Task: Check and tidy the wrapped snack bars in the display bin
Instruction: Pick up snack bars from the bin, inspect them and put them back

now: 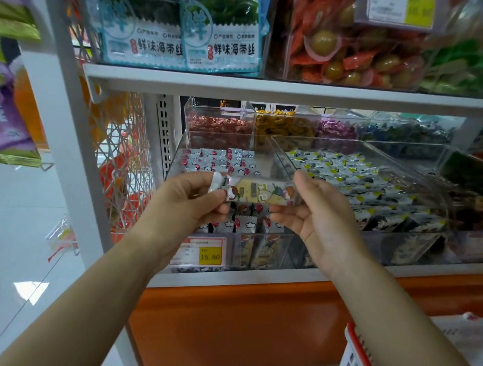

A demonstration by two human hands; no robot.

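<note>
Here, display bin (180,148) of snack bars (222,162), one bar (258,191) held

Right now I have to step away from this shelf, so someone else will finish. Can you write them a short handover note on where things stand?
Left hand: pinching the crimped left end of one wrapped snack bar.
Right hand: its grip is on the bar's right end; the bar is held level, label up, above the display bin.
Bin: clear, on the lower shelf, price tag on its front. Matching bars lie in rows at the back and stand on end at the front.
Done: one bar lifted out for checking.
Left: put it back in line, then go through the rest. The neighbouring bin holds a different snack.
</note>
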